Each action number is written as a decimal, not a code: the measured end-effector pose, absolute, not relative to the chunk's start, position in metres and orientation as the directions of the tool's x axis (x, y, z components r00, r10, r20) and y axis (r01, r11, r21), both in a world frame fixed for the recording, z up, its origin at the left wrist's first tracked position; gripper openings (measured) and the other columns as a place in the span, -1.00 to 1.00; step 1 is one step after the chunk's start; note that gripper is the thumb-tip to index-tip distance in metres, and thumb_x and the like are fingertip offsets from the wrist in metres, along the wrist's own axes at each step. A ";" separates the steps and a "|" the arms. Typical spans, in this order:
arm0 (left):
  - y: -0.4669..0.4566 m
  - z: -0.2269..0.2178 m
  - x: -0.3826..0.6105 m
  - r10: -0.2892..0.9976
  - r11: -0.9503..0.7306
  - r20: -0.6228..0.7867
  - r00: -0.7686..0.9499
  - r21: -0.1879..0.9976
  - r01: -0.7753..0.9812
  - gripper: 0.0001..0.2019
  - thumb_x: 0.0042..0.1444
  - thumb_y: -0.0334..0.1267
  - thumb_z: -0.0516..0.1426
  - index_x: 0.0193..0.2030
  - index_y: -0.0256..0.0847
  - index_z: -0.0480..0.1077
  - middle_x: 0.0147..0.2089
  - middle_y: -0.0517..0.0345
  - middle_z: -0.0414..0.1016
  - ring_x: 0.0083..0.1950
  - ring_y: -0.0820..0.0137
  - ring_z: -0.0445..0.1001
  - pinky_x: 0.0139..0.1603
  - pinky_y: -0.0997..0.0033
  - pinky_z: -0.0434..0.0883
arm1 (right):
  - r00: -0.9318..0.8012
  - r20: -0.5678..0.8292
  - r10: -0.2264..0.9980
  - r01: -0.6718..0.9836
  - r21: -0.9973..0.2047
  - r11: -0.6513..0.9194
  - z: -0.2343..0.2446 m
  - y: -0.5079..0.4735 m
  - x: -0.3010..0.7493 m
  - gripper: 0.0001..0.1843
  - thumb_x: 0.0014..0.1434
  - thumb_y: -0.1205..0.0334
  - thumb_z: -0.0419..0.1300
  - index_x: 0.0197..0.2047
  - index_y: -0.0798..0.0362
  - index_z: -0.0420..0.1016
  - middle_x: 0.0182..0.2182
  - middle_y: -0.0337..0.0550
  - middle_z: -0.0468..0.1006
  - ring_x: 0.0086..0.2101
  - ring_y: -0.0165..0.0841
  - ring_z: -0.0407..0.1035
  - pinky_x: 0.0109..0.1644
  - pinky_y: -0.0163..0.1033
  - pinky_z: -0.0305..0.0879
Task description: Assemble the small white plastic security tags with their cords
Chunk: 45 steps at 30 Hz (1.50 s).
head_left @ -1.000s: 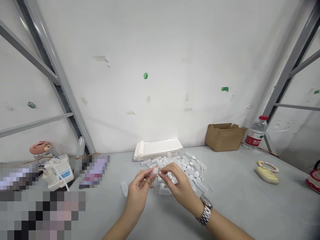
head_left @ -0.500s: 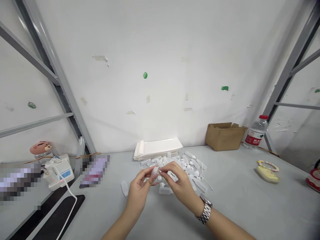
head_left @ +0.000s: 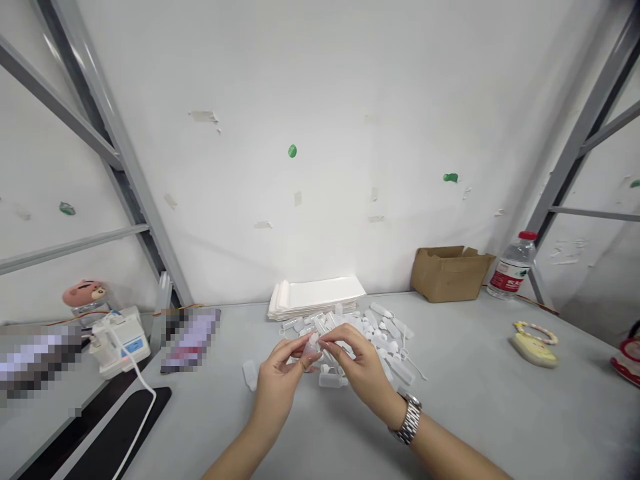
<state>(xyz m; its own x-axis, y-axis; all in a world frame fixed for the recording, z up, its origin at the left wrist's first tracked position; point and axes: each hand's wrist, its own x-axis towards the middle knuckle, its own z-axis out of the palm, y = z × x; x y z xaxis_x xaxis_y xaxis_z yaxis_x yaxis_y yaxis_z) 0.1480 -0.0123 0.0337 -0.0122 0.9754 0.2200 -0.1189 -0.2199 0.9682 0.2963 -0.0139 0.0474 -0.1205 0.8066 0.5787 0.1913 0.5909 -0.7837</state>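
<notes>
Between the thumb and fingers of my left hand [head_left: 281, 373] is a small translucent plastic dropper bottle [head_left: 312, 345], held nearly upright with its narrow top upward. My right hand [head_left: 361, 360] is closed in a pinch right beside the bottle's neck. Whatever its fingertips hold is too small and too covered to name. Behind and under the hands spreads a pile of similar clear bottles and white caps [head_left: 395, 343], some with thin straps. One bottle [head_left: 331, 380] lies on its side just below the hands, and another [head_left: 250, 375] lies apart on the left.
A stack of white trays or sheets [head_left: 320, 291] lies by the wall. Further right are a cardboard box [head_left: 450, 275], a water bottle [head_left: 511, 267], and a yellow case [head_left: 533, 350] with a beaded loop. A power strip [head_left: 120, 343], cable and black pad [head_left: 120, 433] occupy the left.
The dropper bottle has tilted slightly, and my right fingertips have shifted a little around its top. A white piece seen below the right fingertips no longer shows there.
</notes>
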 end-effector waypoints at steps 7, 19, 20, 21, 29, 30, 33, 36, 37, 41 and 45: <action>-0.014 0.031 0.151 0.981 -0.187 0.192 0.021 0.972 -0.144 -0.68 -0.14 -0.15 0.22 -0.17 -0.02 0.48 -0.41 0.26 0.27 -0.31 0.39 0.40 -0.30 0.28 0.52 | -0.114 0.537 0.836 0.187 -0.815 0.549 0.045 -0.012 0.294 -0.85 0.16 0.23 0.07 -0.39 0.01 0.43 -0.44 -0.20 0.45 -0.36 -0.36 0.33 -0.24 -0.25 0.26; -0.015 0.033 0.150 0.999 0.028 -0.014 0.044 0.948 -0.317 -0.64 -0.20 -0.14 0.27 -0.20 -0.20 0.50 -0.15 0.00 0.51 -0.23 0.28 0.44 -0.43 0.32 0.50 | -0.110 0.459 0.882 0.134 -0.872 0.471 0.044 -0.006 0.297 -0.84 0.14 0.21 0.09 -0.41 0.02 0.45 -0.42 -0.21 0.45 -0.32 -0.36 0.35 -0.20 -0.25 0.26; -0.015 0.033 0.150 0.998 0.034 -0.017 0.053 0.944 -0.329 -0.64 -0.20 -0.14 0.27 -0.20 -0.20 0.50 -0.15 0.00 0.51 -0.24 0.29 0.45 -0.44 0.34 0.50 | -0.111 0.460 0.881 0.133 -0.872 0.472 0.044 -0.006 0.297 -0.85 0.14 0.21 0.09 -0.41 0.02 0.45 -0.42 -0.21 0.45 -0.32 -0.36 0.35 -0.21 -0.26 0.26; -0.014 0.033 0.150 0.998 0.039 -0.018 0.064 0.940 -0.338 -0.65 -0.19 -0.14 0.27 -0.21 -0.20 0.51 -0.16 0.01 0.51 -0.25 0.30 0.45 -0.46 0.36 0.49 | -0.112 0.466 0.878 0.135 -0.868 0.478 0.044 -0.006 0.297 -0.85 0.14 0.21 0.09 -0.40 0.02 0.45 -0.42 -0.21 0.45 -0.32 -0.36 0.35 -0.21 -0.26 0.26; -0.012 0.039 0.149 0.988 0.068 -0.020 0.156 0.948 -0.311 -0.65 -0.16 -0.12 0.25 -0.19 -0.17 0.51 -0.21 0.02 0.53 -0.29 0.32 0.47 -0.41 0.36 0.49 | -0.044 0.595 0.803 0.220 -0.778 0.589 0.041 -0.007 0.297 -0.85 0.16 0.22 0.07 -0.40 0.00 0.42 -0.43 -0.19 0.42 -0.34 -0.34 0.31 -0.24 -0.22 0.25; -0.012 0.040 0.149 0.988 0.065 -0.019 0.153 0.952 -0.300 -0.65 -0.16 -0.12 0.25 -0.18 -0.17 0.50 -0.19 0.03 0.52 -0.26 0.31 0.47 -0.37 0.33 0.50 | -0.037 0.597 0.802 0.223 -0.777 0.589 0.041 -0.007 0.298 -0.85 0.16 0.22 0.07 -0.39 0.00 0.42 -0.42 -0.19 0.41 -0.34 -0.34 0.31 -0.24 -0.22 0.25; -0.013 0.043 0.149 0.989 0.029 0.009 0.145 0.966 -0.256 -0.62 -0.18 -0.16 0.26 -0.14 -0.16 0.48 -0.15 0.07 0.50 -0.19 0.27 0.46 -0.25 0.23 0.50 | -0.033 0.555 0.831 0.188 -0.813 0.551 0.044 -0.007 0.298 -0.86 0.15 0.22 0.08 -0.40 0.01 0.42 -0.41 -0.19 0.41 -0.34 -0.36 0.31 -0.23 -0.23 0.26; -0.012 0.040 0.148 0.988 -0.102 0.122 0.095 0.976 -0.193 -0.62 -0.23 -0.18 0.27 -0.17 -0.11 0.49 -0.25 0.13 0.47 -0.19 0.27 0.44 -0.24 0.19 0.51 | -0.054 0.444 0.894 0.096 -0.889 0.447 0.049 -0.007 0.297 -0.85 0.10 0.17 0.13 -0.42 0.04 0.41 -0.43 -0.20 0.44 -0.34 -0.36 0.34 -0.23 -0.23 0.28; -0.011 0.039 0.148 0.983 -0.151 0.165 0.077 0.974 -0.168 -0.64 -0.23 -0.18 0.27 -0.19 -0.10 0.50 -0.29 0.15 0.45 -0.20 0.28 0.44 -0.23 0.19 0.51 | -0.061 0.405 0.912 0.058 -0.911 0.409 0.049 -0.008 0.296 -0.85 0.08 0.15 0.15 -0.42 0.04 0.40 -0.44 -0.21 0.44 -0.35 -0.36 0.35 -0.23 -0.23 0.29; -0.011 0.032 0.147 0.977 -0.205 0.211 0.037 0.970 -0.130 -0.61 -0.20 -0.21 0.26 -0.12 -0.07 0.46 -0.33 0.21 0.40 -0.27 0.36 0.45 -0.19 0.24 0.49 | -0.066 0.340 0.938 -0.069 -0.939 0.336 0.047 -0.008 0.293 -0.80 0.02 0.13 0.21 -0.28 0.02 0.37 -0.47 -0.27 0.42 -0.40 -0.39 0.35 -0.29 -0.25 0.30; -0.013 0.029 0.146 0.988 -0.144 0.150 0.034 0.982 -0.121 -0.44 -0.18 -0.24 0.26 0.05 -0.10 0.32 -0.34 0.25 0.41 -0.37 0.45 0.48 -0.12 0.25 0.46 | -0.090 0.372 0.924 0.002 -0.928 0.373 0.044 -0.008 0.294 -0.83 0.06 0.14 0.17 -0.27 0.00 0.47 -0.41 -0.21 0.42 -0.35 -0.37 0.34 -0.27 -0.25 0.30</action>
<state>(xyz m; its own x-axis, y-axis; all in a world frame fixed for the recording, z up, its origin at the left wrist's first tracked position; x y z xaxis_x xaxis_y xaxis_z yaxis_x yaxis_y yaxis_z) 0.1464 -0.0125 0.0293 0.0338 0.9882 0.1496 -0.1214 -0.1445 0.9820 0.2936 -0.0082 0.0436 -0.0902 0.9240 0.3716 0.0019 0.3732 -0.9277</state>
